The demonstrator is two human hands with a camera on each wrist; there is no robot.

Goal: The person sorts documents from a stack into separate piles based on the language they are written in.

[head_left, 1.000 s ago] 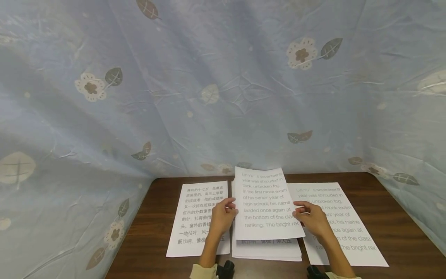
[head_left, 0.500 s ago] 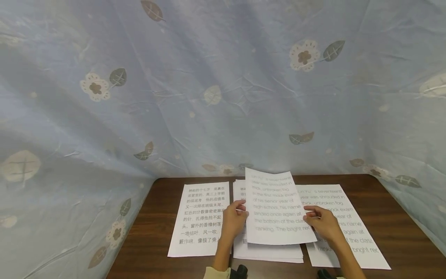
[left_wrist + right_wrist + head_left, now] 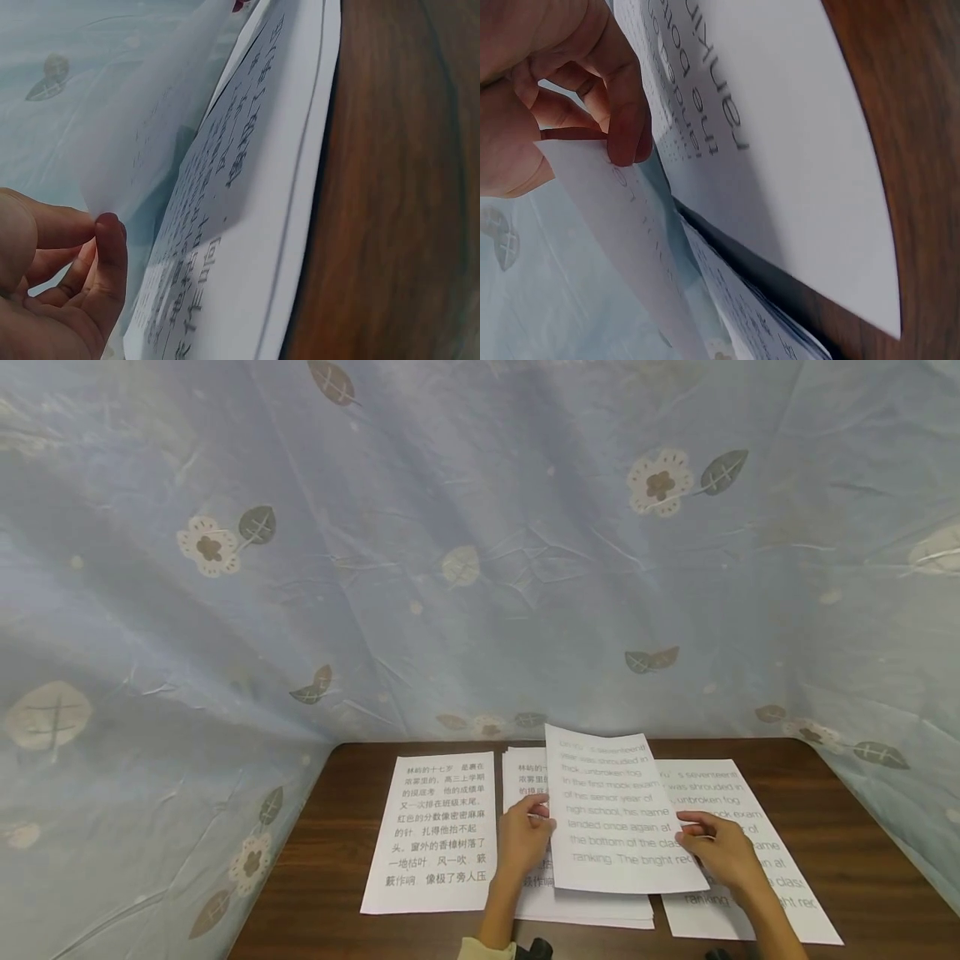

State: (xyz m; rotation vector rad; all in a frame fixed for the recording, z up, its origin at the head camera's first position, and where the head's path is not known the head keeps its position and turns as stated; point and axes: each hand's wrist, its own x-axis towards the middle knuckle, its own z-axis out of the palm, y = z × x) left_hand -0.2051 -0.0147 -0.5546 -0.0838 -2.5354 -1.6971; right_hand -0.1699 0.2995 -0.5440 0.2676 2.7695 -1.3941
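A sheet of paper (image 3: 615, 818) printed in English is held up, slightly bowed, between both hands. My left hand (image 3: 527, 835) pinches its left edge between thumb and finger, as the left wrist view shows at the sheet's edge (image 3: 112, 180). At the right edge, my right hand (image 3: 720, 852) pinches it with thumb and fingers. Below the raised sheet lies a stack of paper (image 3: 592, 907) whose top page carries Chinese text, partly hidden by the sheet. To the right, another English page (image 3: 750, 827) lies on the table, partly covered by the right hand and forearm.
On the left, a page of Chinese text (image 3: 435, 835) lies flat on the brown wooden table (image 3: 315, 860). A pale blue curtain (image 3: 480, 635) with leaf and flower prints hangs behind the table's back edge and along the left side.
Both hands have moved right with the English sheet, from over the middle stack toward the right page. More of the stack's top page shows at its left, and the left page is uncovered.
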